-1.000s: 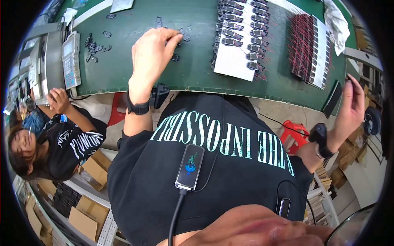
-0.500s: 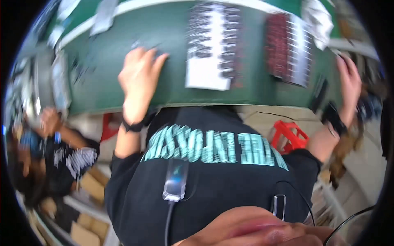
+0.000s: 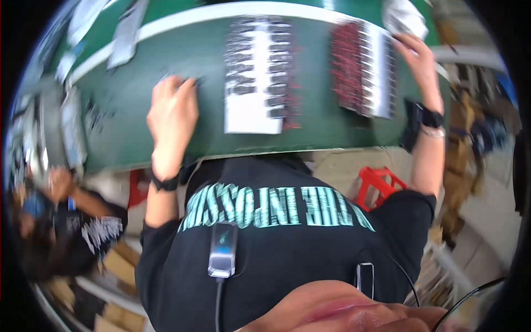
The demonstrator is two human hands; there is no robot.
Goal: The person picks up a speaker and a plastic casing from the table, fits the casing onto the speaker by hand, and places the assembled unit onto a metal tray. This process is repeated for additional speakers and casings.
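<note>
My left hand (image 3: 172, 113) rests low over the green table, fingers curled and drawn together. Small dark bits (image 3: 199, 82) lie by its fingertips; what it pinches, if anything, is hidden. My right hand (image 3: 418, 61) is at the table's right side, fingers stretched and slightly apart, blurred. Its fingertips are between a crumpled white sheet (image 3: 405, 19) and a white card with dark toothed edges (image 3: 379, 72). Against that card's left side lies a bundle of dark red pieces (image 3: 347, 69). Between my hands is another white card (image 3: 253, 115) with rows of black pieces along both sides.
Scattered dark bits (image 3: 95, 115) lie on the left of the green table (image 3: 127, 138). Grey plastic packets (image 3: 126, 41) lie farther back. A dark flat object (image 3: 410, 124) sits at the right front edge. A red stool (image 3: 379, 185) stands below; a co-worker's hand (image 3: 60, 182) is at left.
My right hand has swung inward and away from me, up to the white sheet. The fingers of my left hand have drawn closer together. The whole view has shifted slightly.
</note>
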